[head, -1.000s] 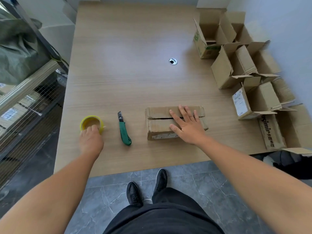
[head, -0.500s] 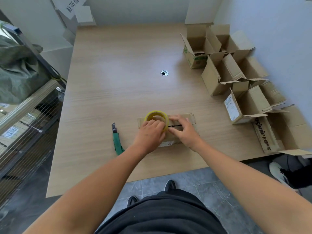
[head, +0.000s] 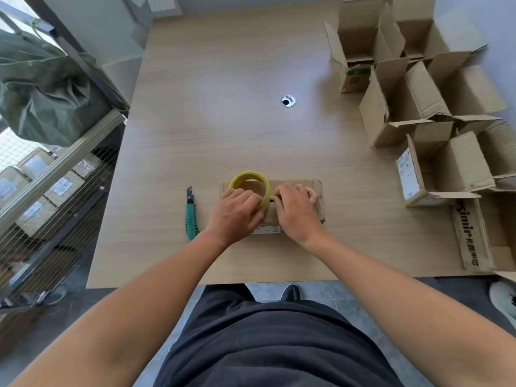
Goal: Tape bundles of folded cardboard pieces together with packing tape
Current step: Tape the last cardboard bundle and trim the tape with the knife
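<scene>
Left hand [head: 237,212] is gripping the yellow tape roll [head: 249,174], fingers curling over its near side, and holding it on edge on top of the cardboard bundle [head: 318,202]. Right hand [head: 297,212] is sitting just beside the roll's right edge with fingers curled, fingertips meeting the roll near its lower right. Whether they are pinching a tape end I cannot tell; the knuckles are hiding it. The bundle is lying flat on the table [head: 223,121] near the front edge, under both hands, with its right end and far edge sticking out.

Versus one second ago: the roll was lying on the table left of the utility knife [head: 190,216] with the left hand over it, and the right hand was pressing flat on the bundle. Now the roll is sitting over the bundle's left half and both hands are meeting there. The knife and bundle are lying in the same places (the camera view has shifted).

Edges and room: the knife is lying just left of the bundle, close beside the left wrist. Open cardboard boxes [head: 396,107] are crowding the table's right side, apart from the bundle. The wide tabletop beyond the bundle is running back to a cable hole [head: 288,101]. A wire rack [head: 55,185] is standing off the table's left edge.
</scene>
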A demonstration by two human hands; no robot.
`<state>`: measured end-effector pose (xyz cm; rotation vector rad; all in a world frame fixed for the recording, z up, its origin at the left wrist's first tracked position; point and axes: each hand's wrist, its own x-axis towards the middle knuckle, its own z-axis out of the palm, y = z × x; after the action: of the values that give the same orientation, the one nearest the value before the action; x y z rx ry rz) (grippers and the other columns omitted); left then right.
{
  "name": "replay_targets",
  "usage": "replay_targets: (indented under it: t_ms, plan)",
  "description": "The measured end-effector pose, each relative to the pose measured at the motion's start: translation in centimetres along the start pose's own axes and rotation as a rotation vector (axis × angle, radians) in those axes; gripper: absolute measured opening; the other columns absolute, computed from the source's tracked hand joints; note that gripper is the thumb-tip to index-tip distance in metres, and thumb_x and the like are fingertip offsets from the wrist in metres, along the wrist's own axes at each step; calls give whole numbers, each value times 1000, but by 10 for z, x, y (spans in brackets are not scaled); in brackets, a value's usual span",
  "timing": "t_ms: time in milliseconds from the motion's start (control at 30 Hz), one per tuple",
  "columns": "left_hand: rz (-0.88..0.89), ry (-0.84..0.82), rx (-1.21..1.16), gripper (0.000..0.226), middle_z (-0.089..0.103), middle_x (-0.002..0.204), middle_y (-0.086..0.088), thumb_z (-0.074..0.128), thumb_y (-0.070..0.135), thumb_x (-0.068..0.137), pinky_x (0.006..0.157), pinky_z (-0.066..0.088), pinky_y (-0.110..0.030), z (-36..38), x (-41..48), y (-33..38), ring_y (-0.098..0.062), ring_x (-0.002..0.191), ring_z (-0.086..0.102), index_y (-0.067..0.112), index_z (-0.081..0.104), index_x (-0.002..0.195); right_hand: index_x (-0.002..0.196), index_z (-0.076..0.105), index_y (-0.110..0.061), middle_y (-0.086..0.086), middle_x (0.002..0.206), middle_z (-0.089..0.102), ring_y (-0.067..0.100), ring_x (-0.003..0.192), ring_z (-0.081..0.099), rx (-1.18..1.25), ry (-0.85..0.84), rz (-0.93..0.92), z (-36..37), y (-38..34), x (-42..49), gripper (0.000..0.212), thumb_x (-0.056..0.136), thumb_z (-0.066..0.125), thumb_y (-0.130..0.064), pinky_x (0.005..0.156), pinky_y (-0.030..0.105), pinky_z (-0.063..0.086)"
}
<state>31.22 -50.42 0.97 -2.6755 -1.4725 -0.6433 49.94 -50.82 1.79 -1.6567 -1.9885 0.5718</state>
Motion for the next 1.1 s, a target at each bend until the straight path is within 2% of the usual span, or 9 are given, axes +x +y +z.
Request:
replay_targets:
  t_ms: [67, 133, 267, 400, 533, 667, 767, 933, 1100]
  plan:
    - [20, 18, 22, 27, 58, 73, -4, 61, 31, 96, 69, 43, -39, 0, 3, -5, -29, 68, 55, 11, 60, 78, 94, 56, -15, -1, 93, 56, 24, 95, 51, -13, -40, -32, -10, 8, 0, 9, 101, 52, -16, 95, 41, 27]
    - [47, 34, 37, 30, 57, 73, -4, 63, 33, 98, 68, 43, -39, 2, 3, -10, -29, 68, 54, 11, 59, 77, 89, 53, -13, 4, 87, 54, 28, 89, 51, 66, -129, -16, -29, 20, -1, 12, 100, 50, -14, 90, 43, 34]
    - [53, 49, 48, 34, 57, 74, -5, 61, 38, 99, 71, 42, -39, 9, 4, -8, -28, 70, 54, 11, 59, 78, 75, 43, -14, -2, 69, 45, 12, 65, 41, 302, -189, 113, -64, 38, -9, 22, 97, 42, -15, 65, 32, 30]
    - [32, 52, 77, 33, 58, 76, -5, 62, 42, 97, 71, 42, -39, 10, 11, -8, -28, 70, 54, 10, 64, 89, 78, 43, -15, -6, 67, 42, 6, 58, 36, 481, -234, 211, -68, 32, -8, 30, 102, 59, -24, 57, 23, 34]
    - [24, 45, 49, 35, 62, 79, -5, 66, 44, 95, 68, 44, -38, 9, 16, -6, -28, 71, 58, 10, 68, 86, 82, 48, -7, -1, 73, 46, 9, 63, 40, 560, -178, 300, -66, 35, 1, 27, 96, 69, -19, 60, 23, 38]
    - [56, 48, 63, 39, 60, 76, -5, 65, 45, 96, 67, 44, -39, 9, 19, -7, -27, 69, 56, 10, 67, 81, 77, 44, -16, 3, 69, 42, 19, 65, 40, 809, -99, 589, -75, 61, 4, 29, 96, 65, -10, 69, 32, 40]
    - [87, 56, 68, 37, 59, 75, -5, 63, 42, 98, 67, 43, -39, 11, 19, -7, -26, 68, 55, 10, 68, 81, 77, 44, -19, -1, 65, 48, 11, 56, 46, 983, -124, 761, -70, 77, -5, 30, 100, 59, -6, 66, 31, 43]
    - [99, 69, 85, 33, 59, 75, -5, 64, 38, 99, 67, 42, -38, 12, 20, -6, -26, 67, 55, 10, 69, 83, 76, 48, -17, -1, 70, 54, 10, 55, 48, 1158, -94, 823, -55, 83, -12, 29, 100, 59, -4, 56, 23, 48]
    - [97, 78, 79, 32, 61, 76, -5, 65, 37, 99, 67, 44, -38, 13, 20, -6, -27, 67, 56, 8, 71, 86, 79, 50, -20, -4, 74, 57, 8, 58, 47, 1175, -133, 775, -48, 92, -15, 26, 101, 60, -11, 60, 24, 49]
